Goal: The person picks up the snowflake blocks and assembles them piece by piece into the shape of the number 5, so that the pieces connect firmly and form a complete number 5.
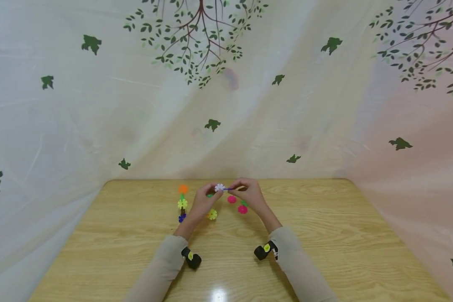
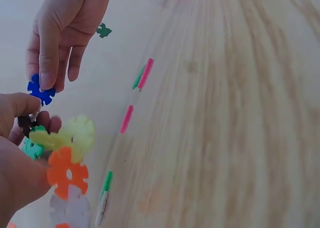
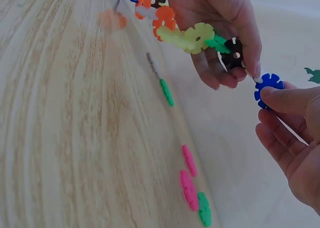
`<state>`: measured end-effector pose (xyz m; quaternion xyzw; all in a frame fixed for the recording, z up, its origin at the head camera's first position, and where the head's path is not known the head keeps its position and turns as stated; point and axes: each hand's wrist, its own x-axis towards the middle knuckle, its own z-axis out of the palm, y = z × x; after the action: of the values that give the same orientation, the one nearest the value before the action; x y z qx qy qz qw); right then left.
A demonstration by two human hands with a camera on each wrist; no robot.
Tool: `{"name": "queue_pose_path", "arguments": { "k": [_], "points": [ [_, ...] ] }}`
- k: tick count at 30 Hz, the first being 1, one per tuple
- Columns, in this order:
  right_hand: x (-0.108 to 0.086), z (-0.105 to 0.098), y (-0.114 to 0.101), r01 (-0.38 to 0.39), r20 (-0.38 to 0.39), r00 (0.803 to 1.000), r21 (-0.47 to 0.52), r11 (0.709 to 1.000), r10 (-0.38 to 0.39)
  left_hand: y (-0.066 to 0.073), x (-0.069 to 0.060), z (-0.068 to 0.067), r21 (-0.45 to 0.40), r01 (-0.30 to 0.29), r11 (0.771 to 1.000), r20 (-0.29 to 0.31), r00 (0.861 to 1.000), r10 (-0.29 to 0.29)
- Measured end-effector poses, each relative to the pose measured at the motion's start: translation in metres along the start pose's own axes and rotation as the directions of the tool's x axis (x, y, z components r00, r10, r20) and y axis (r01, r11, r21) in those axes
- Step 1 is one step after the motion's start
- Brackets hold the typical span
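My left hand (image 1: 203, 204) pinches a white notched plastic disc (image 1: 219, 187) at the end of a chain of interlocking flower discs. The chain hangs past that hand, with a dark brown disc (image 3: 235, 54), green, yellow (image 3: 201, 37) and orange (image 2: 68, 172) ones linked along it. Between thumb and fingers, my right hand (image 1: 252, 196) pinches a blue disc (image 3: 268, 90). Its edge meets the white disc at the left fingertips; how deeply the slots engage is hidden by the fingers.
Loose on the wooden table (image 1: 324, 235) lie pink discs (image 1: 232, 199) and a green disc (image 1: 243, 203), to the right beyond the hands. Another green disc (image 3: 166, 93) and a white piece lie nearby. A patterned cloth (image 1: 249, 138) rises behind the table's far edge.
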<state>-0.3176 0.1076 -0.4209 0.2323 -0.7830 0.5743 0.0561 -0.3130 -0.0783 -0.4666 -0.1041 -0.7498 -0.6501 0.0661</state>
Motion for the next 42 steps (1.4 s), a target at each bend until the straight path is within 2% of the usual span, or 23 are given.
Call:
{"name": "queue_pose_path", "arguments": {
  "k": [5,8,16,19,25,32,36,42],
  "points": [
    [-0.001,0.000,-0.003,0.015,0.007,1.000,-0.032,0.999,-0.014,-0.008,0.002,-0.001,-0.122,0.036,0.992,0.050,0.998,-0.030],
    [-0.001,-0.001,-0.003,0.013,0.020,1.000,-0.036,0.999,-0.013,-0.009,0.001,0.000,-0.123,0.034,0.992,0.058,0.998,-0.027],
    [0.006,0.000,0.032,0.006,0.048,0.999,-0.006,1.000,-0.006,-0.008,-0.003,-0.002,-0.100,-0.030,0.995,0.081,0.996,0.038],
    [0.005,0.001,0.035,0.015,0.048,0.999,-0.008,1.000,-0.015,-0.008,-0.005,-0.003,-0.081,-0.041,0.996,0.081,0.996,0.048],
    [0.006,0.001,0.035,0.028,0.049,0.998,0.019,0.999,-0.029,-0.006,-0.004,-0.004,-0.099,-0.040,0.994,0.108,0.993,0.051],
    [0.009,0.004,0.036,0.014,0.046,0.999,0.031,0.999,-0.015,-0.005,-0.002,-0.006,-0.097,-0.041,0.994,0.131,0.990,0.053],
    [0.008,0.004,0.035,0.008,0.049,0.999,0.013,1.000,-0.008,-0.003,0.000,-0.006,-0.086,-0.015,0.996,0.145,0.989,0.028],
    [0.008,0.003,0.034,-0.003,0.056,0.998,-0.007,1.000,0.003,0.000,-0.001,-0.005,-0.144,0.065,0.988,0.129,0.991,-0.046]
  ]
}}
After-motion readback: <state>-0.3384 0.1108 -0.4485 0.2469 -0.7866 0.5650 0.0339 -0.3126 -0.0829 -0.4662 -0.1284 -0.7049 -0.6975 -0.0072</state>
